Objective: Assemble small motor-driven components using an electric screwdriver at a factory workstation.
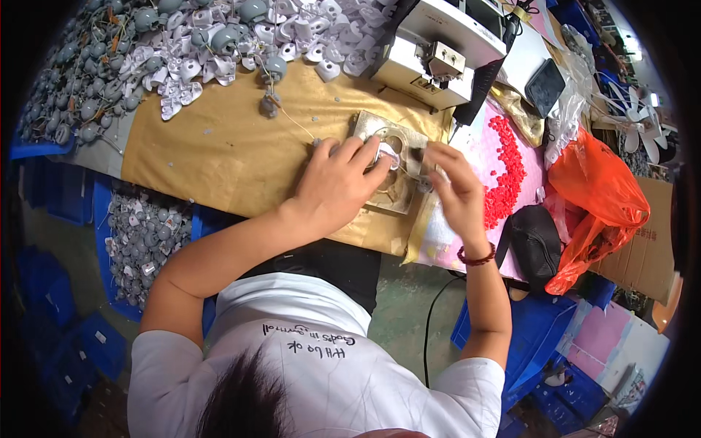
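A square metal fixture (371,125) with a round recess lies on the gold-brown cloth in front of me. In its recess sits a small white plastic part (389,155). My left hand (337,182) is bent over the fixture's left side, its fingertips closed on the white part. Beside its fingers a thin wire runs up to a grey round part (270,104) on the cloth. My right hand (458,191) is at the fixture's right edge, fingers curled and smeared by motion. A small grey piece (424,185) shows below its fingertips; whether they grip it is unclear.
Grey round parts (87,109) and white plastic pieces (321,36) are heaped at the far left. A boxy white machine (423,69) stands behind the fixture. Small red pieces (504,175), a black pouch (531,247) and an orange bag (599,197) lie at right.
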`<action>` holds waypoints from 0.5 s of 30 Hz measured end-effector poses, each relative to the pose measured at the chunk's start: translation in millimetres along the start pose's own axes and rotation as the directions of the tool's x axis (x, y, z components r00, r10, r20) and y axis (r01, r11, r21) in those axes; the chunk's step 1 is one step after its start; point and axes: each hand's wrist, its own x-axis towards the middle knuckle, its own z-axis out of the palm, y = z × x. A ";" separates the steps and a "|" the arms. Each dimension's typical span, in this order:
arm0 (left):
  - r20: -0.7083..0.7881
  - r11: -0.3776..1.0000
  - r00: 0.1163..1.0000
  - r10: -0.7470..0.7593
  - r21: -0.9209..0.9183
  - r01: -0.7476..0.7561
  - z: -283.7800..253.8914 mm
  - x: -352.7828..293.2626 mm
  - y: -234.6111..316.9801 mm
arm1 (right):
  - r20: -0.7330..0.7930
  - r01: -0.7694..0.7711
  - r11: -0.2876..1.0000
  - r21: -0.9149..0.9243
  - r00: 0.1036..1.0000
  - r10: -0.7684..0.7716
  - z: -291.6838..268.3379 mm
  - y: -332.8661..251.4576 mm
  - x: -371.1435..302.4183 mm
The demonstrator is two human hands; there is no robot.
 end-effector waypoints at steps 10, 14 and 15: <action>-0.023 0.999 0.999 0.030 -0.039 -0.030 0.7 5.6 -4.9 | -0.069 0.022 0.941 -0.339 0.996 -0.048 11.3 4.2 -10.0; 0.001 0.999 1.000 0.026 -0.046 -0.026 -2.2 6.4 -6.2 | -0.037 -0.406 0.696 0.592 0.849 0.526 8.2 11.8 4.9; 0.006 0.998 1.000 0.029 -0.048 -0.028 -2.0 6.6 -5.9 | 0.064 -0.304 0.626 0.718 0.925 0.375 6.2 17.3 9.1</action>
